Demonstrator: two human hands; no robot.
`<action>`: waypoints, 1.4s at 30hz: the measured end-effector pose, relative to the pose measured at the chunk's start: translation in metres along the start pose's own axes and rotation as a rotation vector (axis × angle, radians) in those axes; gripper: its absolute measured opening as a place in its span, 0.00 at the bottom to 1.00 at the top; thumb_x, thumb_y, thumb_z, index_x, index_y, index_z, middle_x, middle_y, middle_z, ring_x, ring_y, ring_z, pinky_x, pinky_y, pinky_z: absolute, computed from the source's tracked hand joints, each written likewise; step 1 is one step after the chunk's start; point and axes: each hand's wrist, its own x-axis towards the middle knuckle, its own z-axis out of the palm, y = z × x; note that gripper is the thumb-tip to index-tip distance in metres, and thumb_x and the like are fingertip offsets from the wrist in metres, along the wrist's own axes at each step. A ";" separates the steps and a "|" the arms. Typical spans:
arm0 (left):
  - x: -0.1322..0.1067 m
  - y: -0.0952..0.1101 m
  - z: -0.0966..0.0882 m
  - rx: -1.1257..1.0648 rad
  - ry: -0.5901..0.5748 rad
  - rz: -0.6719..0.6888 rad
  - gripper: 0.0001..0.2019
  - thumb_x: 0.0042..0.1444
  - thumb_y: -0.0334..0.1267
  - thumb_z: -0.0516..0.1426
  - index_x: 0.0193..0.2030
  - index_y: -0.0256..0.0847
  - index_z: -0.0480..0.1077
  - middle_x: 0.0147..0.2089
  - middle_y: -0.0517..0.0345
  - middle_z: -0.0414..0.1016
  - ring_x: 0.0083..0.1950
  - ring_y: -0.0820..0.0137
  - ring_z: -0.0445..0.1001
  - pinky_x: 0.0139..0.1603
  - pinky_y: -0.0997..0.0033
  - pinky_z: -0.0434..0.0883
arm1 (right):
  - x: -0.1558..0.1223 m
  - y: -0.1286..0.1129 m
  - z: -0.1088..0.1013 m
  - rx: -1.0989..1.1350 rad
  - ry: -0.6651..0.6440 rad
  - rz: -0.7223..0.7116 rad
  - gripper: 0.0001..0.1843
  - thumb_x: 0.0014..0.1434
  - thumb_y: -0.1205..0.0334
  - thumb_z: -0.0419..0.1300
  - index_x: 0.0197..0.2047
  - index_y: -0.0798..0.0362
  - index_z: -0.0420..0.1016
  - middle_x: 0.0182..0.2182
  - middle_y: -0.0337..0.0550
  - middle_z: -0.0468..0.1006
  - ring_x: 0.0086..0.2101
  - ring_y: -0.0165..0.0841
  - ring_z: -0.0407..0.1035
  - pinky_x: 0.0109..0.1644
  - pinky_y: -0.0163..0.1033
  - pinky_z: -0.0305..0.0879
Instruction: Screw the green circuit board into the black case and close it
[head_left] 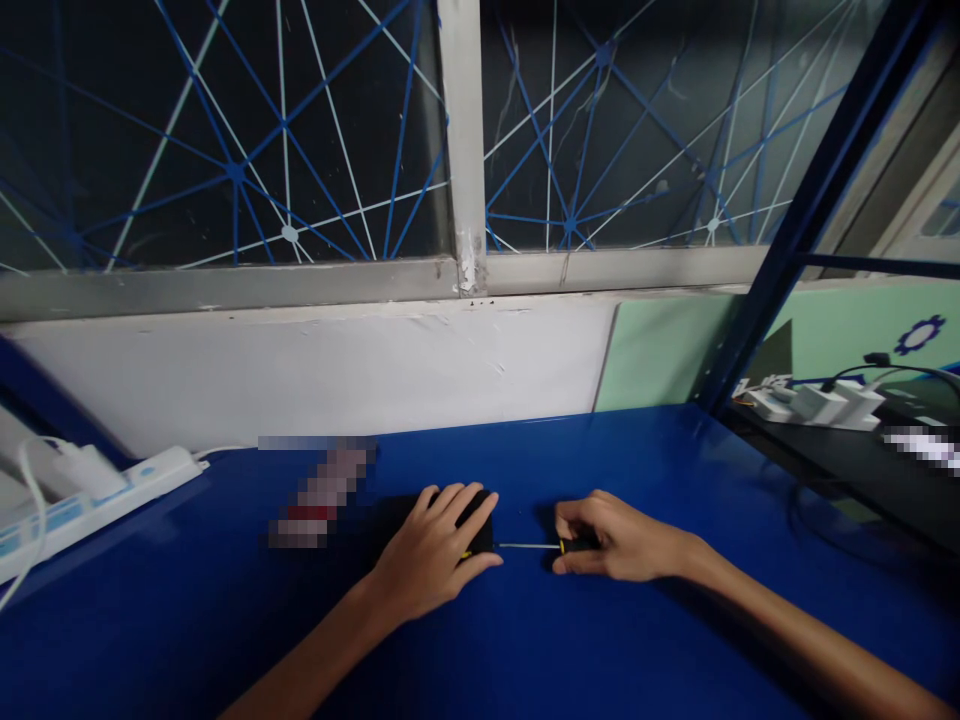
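Observation:
My left hand (424, 555) lies over a black block-like object (484, 520) with a bit of yellow at its lower edge, fingers across its top and thumb along the near side. Most of that object is hidden under the hand, so its kind does not show. A screwdriver (529, 546) with a thin metal shaft and a black and yellow handle is gripped by my right hand (626, 538). Its shaft lies level and points left, the tip at or very near the right side of the black object; contact cannot be made out.
A blue tabletop (525, 640) spreads under both hands. To the left lie a blurred-out item (322, 495) and a white power strip (150, 490) with a plug and cables. Blue frame posts (780, 220) flank the table. More chargers (825, 400) sit on a black surface at right.

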 end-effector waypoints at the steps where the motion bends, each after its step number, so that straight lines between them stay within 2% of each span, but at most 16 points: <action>1: 0.000 -0.001 0.000 0.001 -0.005 -0.005 0.27 0.65 0.53 0.50 0.66 0.42 0.58 0.62 0.44 0.67 0.59 0.50 0.67 0.55 0.45 0.66 | 0.000 -0.001 0.001 -0.016 0.006 0.006 0.17 0.56 0.51 0.65 0.30 0.52 0.64 0.21 0.30 0.61 0.21 0.24 0.52 0.25 0.33 0.47; 5: 0.000 -0.002 -0.001 0.006 -0.035 -0.014 0.28 0.66 0.53 0.50 0.67 0.41 0.57 0.63 0.43 0.66 0.60 0.50 0.66 0.56 0.45 0.65 | 0.001 -0.005 0.001 -0.081 0.069 0.036 0.17 0.56 0.49 0.64 0.33 0.52 0.65 0.20 0.29 0.62 0.21 0.25 0.54 0.25 0.33 0.47; 10: 0.000 -0.002 0.000 -0.004 -0.016 -0.011 0.27 0.66 0.53 0.50 0.67 0.43 0.56 0.63 0.43 0.66 0.61 0.51 0.66 0.56 0.46 0.65 | 0.001 -0.003 0.000 -0.089 0.104 0.012 0.15 0.65 0.50 0.54 0.35 0.52 0.68 0.20 0.32 0.66 0.21 0.25 0.58 0.26 0.33 0.49; 12: 0.000 -0.002 0.001 -0.003 -0.013 -0.005 0.27 0.66 0.53 0.50 0.67 0.42 0.56 0.63 0.43 0.66 0.61 0.51 0.66 0.56 0.46 0.65 | 0.002 0.001 0.000 -0.094 0.101 0.012 0.16 0.66 0.50 0.53 0.33 0.53 0.70 0.21 0.33 0.68 0.21 0.25 0.58 0.27 0.33 0.50; 16: 0.000 -0.002 0.000 -0.001 -0.006 -0.007 0.27 0.66 0.53 0.49 0.67 0.41 0.56 0.62 0.42 0.66 0.61 0.50 0.66 0.56 0.45 0.65 | 0.003 0.008 -0.001 -0.102 0.107 -0.024 0.20 0.63 0.47 0.56 0.29 0.54 0.72 0.24 0.37 0.71 0.25 0.27 0.61 0.29 0.34 0.51; 18: 0.001 -0.001 0.000 -0.004 -0.013 -0.007 0.27 0.66 0.53 0.50 0.67 0.41 0.56 0.62 0.42 0.66 0.61 0.50 0.66 0.56 0.45 0.65 | 0.004 0.010 -0.001 -0.099 0.126 -0.029 0.19 0.61 0.46 0.59 0.29 0.54 0.72 0.26 0.37 0.71 0.26 0.27 0.62 0.29 0.34 0.52; 23: 0.001 -0.002 0.000 -0.003 0.004 0.000 0.27 0.66 0.53 0.49 0.66 0.41 0.58 0.62 0.42 0.67 0.60 0.50 0.67 0.55 0.45 0.65 | 0.004 0.011 0.002 -0.099 0.102 0.041 0.16 0.56 0.48 0.64 0.33 0.52 0.70 0.20 0.30 0.64 0.22 0.25 0.55 0.27 0.33 0.47; 27: 0.000 -0.002 0.001 -0.007 0.025 0.008 0.26 0.66 0.53 0.48 0.66 0.42 0.58 0.61 0.43 0.67 0.60 0.51 0.67 0.55 0.45 0.66 | 0.004 0.009 0.003 -0.122 0.118 0.053 0.16 0.53 0.50 0.67 0.32 0.51 0.68 0.20 0.30 0.64 0.22 0.25 0.55 0.27 0.33 0.46; 29: 0.000 -0.002 0.000 -0.010 0.015 0.002 0.26 0.66 0.53 0.49 0.66 0.42 0.58 0.61 0.42 0.67 0.60 0.50 0.67 0.55 0.45 0.66 | 0.004 0.007 0.002 -0.122 0.134 0.041 0.16 0.54 0.49 0.66 0.34 0.51 0.68 0.21 0.30 0.65 0.22 0.26 0.56 0.27 0.34 0.47; 34: 0.000 -0.001 -0.001 -0.011 -0.025 -0.011 0.27 0.66 0.52 0.50 0.67 0.42 0.56 0.62 0.42 0.66 0.61 0.50 0.66 0.57 0.44 0.64 | 0.002 0.005 -0.002 -0.102 0.131 -0.011 0.13 0.64 0.50 0.56 0.37 0.52 0.69 0.23 0.34 0.68 0.23 0.26 0.59 0.29 0.34 0.51; 37: 0.001 -0.001 -0.002 -0.012 -0.015 -0.012 0.27 0.66 0.52 0.50 0.67 0.42 0.56 0.62 0.42 0.66 0.61 0.50 0.66 0.57 0.45 0.64 | 0.003 0.007 -0.004 -0.106 0.107 -0.020 0.13 0.61 0.51 0.59 0.37 0.53 0.71 0.26 0.36 0.71 0.25 0.27 0.61 0.29 0.34 0.52; 42: 0.000 -0.001 -0.001 -0.008 -0.004 -0.011 0.27 0.66 0.52 0.50 0.67 0.43 0.56 0.62 0.43 0.66 0.60 0.51 0.66 0.56 0.45 0.65 | 0.004 0.009 -0.003 -0.108 0.102 -0.050 0.16 0.55 0.50 0.65 0.29 0.54 0.70 0.28 0.37 0.70 0.27 0.28 0.62 0.30 0.34 0.52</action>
